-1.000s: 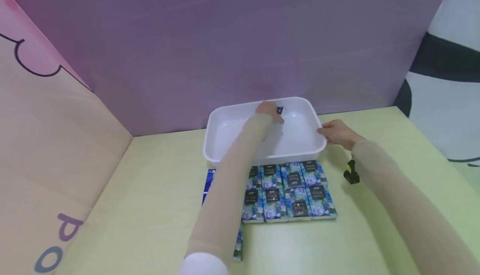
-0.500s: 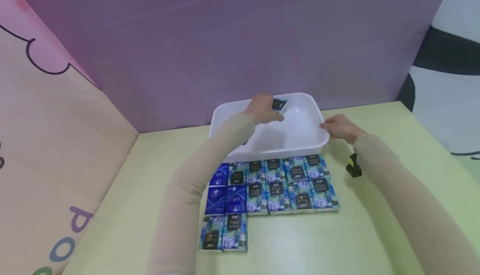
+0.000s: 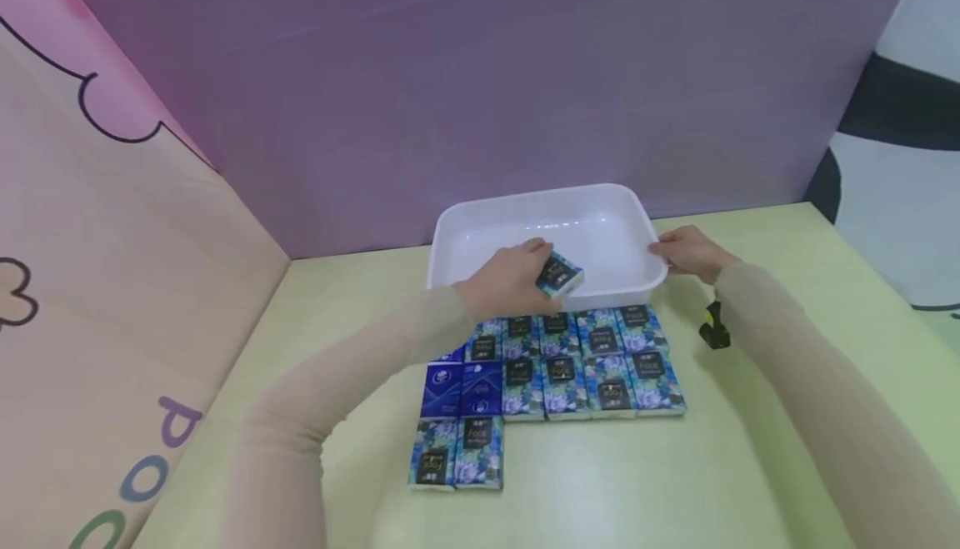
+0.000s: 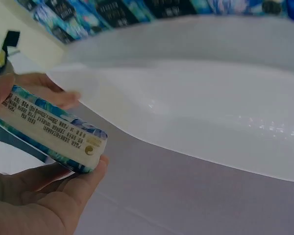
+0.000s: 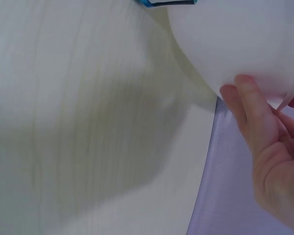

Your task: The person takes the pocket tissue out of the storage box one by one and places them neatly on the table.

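Note:
My left hand (image 3: 507, 281) grips a small tissue packet (image 3: 559, 274) with a blue floral wrapper and dark label, over the near rim of a white plastic tray (image 3: 542, 204). In the left wrist view, the packet (image 4: 51, 128) shows its printed pale side between thumb and fingers. At the tray's right end, my right hand (image 3: 692, 254) pinches the rim, and in the right wrist view its fingertips (image 5: 244, 81) press the outside wall. Just in front of the tray, floral tissue packets (image 3: 566, 386) lie flat in two rows, with plain dark-blue packets (image 3: 441, 391) at their left.
Two more floral packets (image 3: 456, 453) extend the left columns toward me. A small black and yellow object (image 3: 714, 328) shows by my right wrist. The pale yellow table (image 3: 345, 349) meets a purple back wall (image 3: 465, 74) behind the tray.
My left hand has lifted the tissue packet out of the tray's far side and brought it toward me over the near rim. My right hand keeps hold of the rim.

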Demonstrator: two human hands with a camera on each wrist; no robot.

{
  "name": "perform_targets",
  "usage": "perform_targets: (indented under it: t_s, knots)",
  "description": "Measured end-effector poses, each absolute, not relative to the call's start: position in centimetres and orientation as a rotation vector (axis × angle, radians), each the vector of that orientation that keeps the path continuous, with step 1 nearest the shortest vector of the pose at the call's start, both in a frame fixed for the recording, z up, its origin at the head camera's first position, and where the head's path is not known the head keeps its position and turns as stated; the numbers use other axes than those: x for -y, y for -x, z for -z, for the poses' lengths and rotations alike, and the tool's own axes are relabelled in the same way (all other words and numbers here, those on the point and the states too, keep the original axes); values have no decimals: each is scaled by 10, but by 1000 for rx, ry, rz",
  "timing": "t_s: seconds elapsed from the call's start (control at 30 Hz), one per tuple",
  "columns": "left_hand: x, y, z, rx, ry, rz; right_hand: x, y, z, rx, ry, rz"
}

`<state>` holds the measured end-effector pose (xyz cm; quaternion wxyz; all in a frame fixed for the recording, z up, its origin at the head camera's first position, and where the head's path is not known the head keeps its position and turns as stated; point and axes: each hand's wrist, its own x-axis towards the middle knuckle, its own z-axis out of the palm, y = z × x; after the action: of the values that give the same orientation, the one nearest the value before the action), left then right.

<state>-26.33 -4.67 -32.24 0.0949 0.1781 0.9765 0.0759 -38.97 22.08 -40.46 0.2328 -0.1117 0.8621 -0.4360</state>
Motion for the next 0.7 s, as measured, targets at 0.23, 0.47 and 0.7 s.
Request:
perform_targets:
  t_s: [0.23, 0.47, 0.7]
  knots:
    - [45, 227, 322, -2843, -719, -123, -227, 393, 402, -2361, 301, 1223]
    - [45, 194, 330, -2819, -932, 37, -227, 394, 402, -2358, 300, 1242]
    - [54, 163, 344, -2757, -1062, -8, -228, 395, 407, -2372, 302, 1214]
